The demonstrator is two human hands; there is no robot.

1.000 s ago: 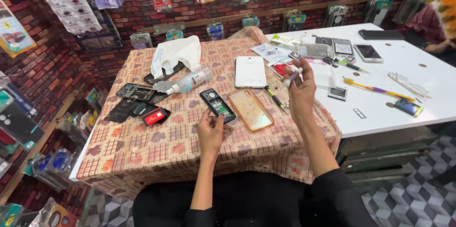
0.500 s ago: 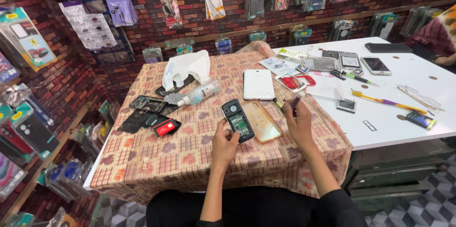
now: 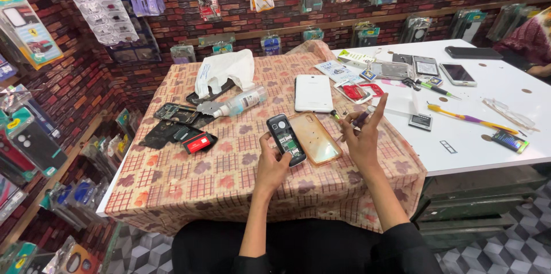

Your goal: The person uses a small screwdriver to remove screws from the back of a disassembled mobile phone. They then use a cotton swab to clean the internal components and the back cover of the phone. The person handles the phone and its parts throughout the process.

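Head view: the left hand point(image 3: 272, 162) grips a small black phone with its back cover off point(image 3: 286, 139), thumb and fingers closed around its lower end. The phone's long axis runs up and slightly left, away from the body, with its open back facing the camera. The right hand point(image 3: 363, 136) is just to the right of it, pinching a thin screwdriver point(image 3: 351, 119) whose dark tip points left toward the phone; the other fingers spread upward. The left hand already has the phone; the tool is near it but apart. Between the hands, flat on the checked tablecloth point(image 3: 189, 176), lies a clear amber phone case point(image 3: 315, 138), touching or just under the phone's right edge; I cannot tell which. A white phone point(image 3: 313, 93) lies further back. No container holds anything here.
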